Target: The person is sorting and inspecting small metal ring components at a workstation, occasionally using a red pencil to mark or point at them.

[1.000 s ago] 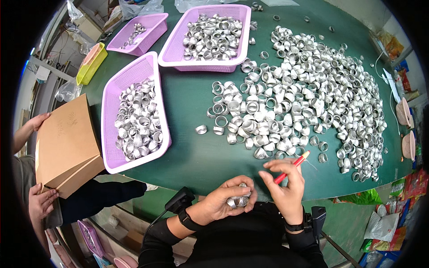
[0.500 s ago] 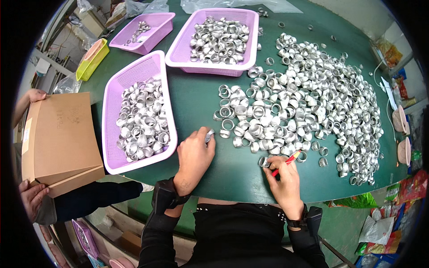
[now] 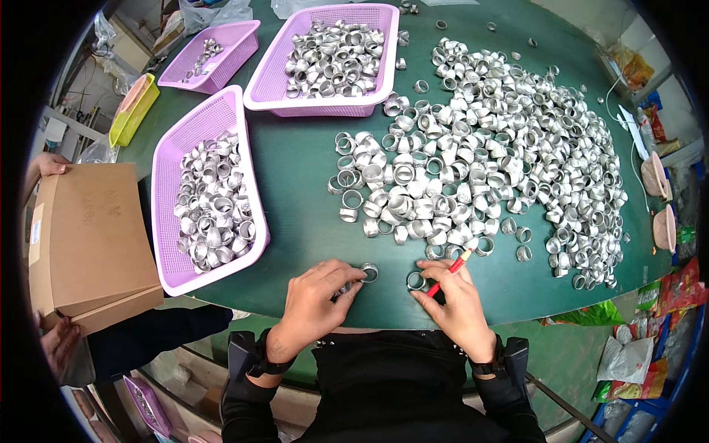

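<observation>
My left hand [image 3: 319, 299] is low over the near edge of the green table, its fingers closed on a silvery metal ring [image 3: 370, 272] at the fingertips. Another bit of metal shows under its fingers, mostly hidden. My right hand [image 3: 459, 301], a short way to the right, pinches a second metal ring [image 3: 416, 281] between thumb and fingers. A red pencil [image 3: 449, 272] is tucked in the same hand, slanting up to the right. Just beyond lies a broad heap of like metal rings [image 3: 473, 159].
Purple baskets hold more rings: one [image 3: 255, 184] left of my hands, one [image 3: 384, 66] farther back, a smaller one [image 3: 240, 59] at far left. A yellow basket [image 3: 135, 114] stands beside them. At left, another person's hands [image 3: 55, 340] hold a cardboard box [image 3: 96, 236].
My left hand has come down and nearer the table edge, a ring now at its fingertips. My right hand has moved left with its ring and pencil. The view has shifted slightly.
</observation>
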`<state>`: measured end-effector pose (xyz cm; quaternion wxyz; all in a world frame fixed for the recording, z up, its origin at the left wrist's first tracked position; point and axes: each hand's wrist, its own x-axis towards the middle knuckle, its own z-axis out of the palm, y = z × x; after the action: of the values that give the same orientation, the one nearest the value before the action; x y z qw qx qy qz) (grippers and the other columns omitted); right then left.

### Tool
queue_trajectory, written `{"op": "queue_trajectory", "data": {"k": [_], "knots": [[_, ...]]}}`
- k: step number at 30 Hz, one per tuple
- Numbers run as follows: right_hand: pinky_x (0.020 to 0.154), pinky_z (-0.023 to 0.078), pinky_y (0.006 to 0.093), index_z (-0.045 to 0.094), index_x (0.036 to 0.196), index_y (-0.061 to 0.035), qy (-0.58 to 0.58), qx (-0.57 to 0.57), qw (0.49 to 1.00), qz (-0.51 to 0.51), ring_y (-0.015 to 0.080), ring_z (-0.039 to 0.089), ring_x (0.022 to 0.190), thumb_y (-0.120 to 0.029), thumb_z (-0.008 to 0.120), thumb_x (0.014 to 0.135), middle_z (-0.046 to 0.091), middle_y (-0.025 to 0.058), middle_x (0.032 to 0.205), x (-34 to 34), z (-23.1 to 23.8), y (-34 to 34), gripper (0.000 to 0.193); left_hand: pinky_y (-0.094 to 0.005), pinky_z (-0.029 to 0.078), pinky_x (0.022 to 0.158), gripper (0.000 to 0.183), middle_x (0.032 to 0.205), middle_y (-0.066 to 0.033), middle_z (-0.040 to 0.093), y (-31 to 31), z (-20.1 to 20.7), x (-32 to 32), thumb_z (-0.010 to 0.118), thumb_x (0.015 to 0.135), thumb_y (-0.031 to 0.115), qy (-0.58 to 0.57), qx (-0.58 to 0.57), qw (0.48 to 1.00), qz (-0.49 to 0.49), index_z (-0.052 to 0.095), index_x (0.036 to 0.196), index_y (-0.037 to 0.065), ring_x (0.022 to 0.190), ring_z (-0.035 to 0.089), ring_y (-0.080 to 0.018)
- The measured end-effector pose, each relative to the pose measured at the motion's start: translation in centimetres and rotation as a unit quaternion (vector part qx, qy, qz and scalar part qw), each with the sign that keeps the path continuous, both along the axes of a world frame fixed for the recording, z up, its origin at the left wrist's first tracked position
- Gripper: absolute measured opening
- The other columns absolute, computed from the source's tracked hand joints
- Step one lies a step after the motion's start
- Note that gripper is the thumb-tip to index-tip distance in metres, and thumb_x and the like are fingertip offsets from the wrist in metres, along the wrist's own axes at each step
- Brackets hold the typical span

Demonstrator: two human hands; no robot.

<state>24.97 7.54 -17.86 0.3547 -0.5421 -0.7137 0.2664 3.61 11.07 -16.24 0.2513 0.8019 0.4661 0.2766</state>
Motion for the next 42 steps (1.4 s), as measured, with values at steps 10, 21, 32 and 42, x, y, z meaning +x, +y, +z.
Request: {"op": "queue_trajectory", "data": {"k": [10,21,32,42], "knots": [[0.076,0.044,0.035,0.05,0.09,-0.0034,-0.021,-0.015,0.998,0.059,0.0294,0.053,0.093,0.0,0.065,0.069,0.058,0.01,0.105,1.2,0.4,0.5,0.026,-0.0328,0.044,0.048,0.028,0.067,-0.006,0.057,-0.8,-1.7,1.8,0.068,0.072,0.026,0.13,0.004,0.988,0.085,0.056,0.089,0.007,0.059,0.058,-0.0232],[0.062,0.041,0.0374,0.048,0.086,-0.0022,-0.078,0.052,0.991,-0.099,0.029,0.048,0.073,-0.01,0.072,0.065,0.053,0.0126,0.084,-1.3,-1.1,0.9,0.033,-0.0353,0.047,0.055,0.032,0.073,-0.0126,0.061,-0.4,-1.2,2.1,0.067,0.073,0.029,0.147,-0.055,0.984,0.089,0.055,0.089,0.004,0.066,0.06,-0.0281],[0.084,0.047,0.0401,0.041,0.09,-0.0039,0.372,0.004,0.927,0.05,0.0308,0.056,0.101,0.009,0.066,0.069,0.056,0.0208,0.101,-0.6,1.1,-1.9,0.036,-0.0222,0.046,0.068,0.033,0.093,-0.0053,0.06,-2.1,-1.0,3.1,0.069,0.073,0.006,-0.456,-0.364,0.81,-0.063,0.057,0.104,0.001,0.081,0.054,-0.0081],[0.09,0.04,0.0398,0.039,0.097,-0.0051,0.642,-0.165,0.749,0.008,0.0261,0.052,0.104,0.002,0.061,0.078,0.052,0.0162,0.106,-1.7,0.3,-2.2,0.03,-0.017,0.036,0.042,0.042,0.091,-0.0109,0.058,-2.9,-1.4,3.7,0.052,0.085,0.038,-0.598,-0.569,0.562,-0.049,0.05,0.109,0.004,0.065,0.053,-0.0111]]}}
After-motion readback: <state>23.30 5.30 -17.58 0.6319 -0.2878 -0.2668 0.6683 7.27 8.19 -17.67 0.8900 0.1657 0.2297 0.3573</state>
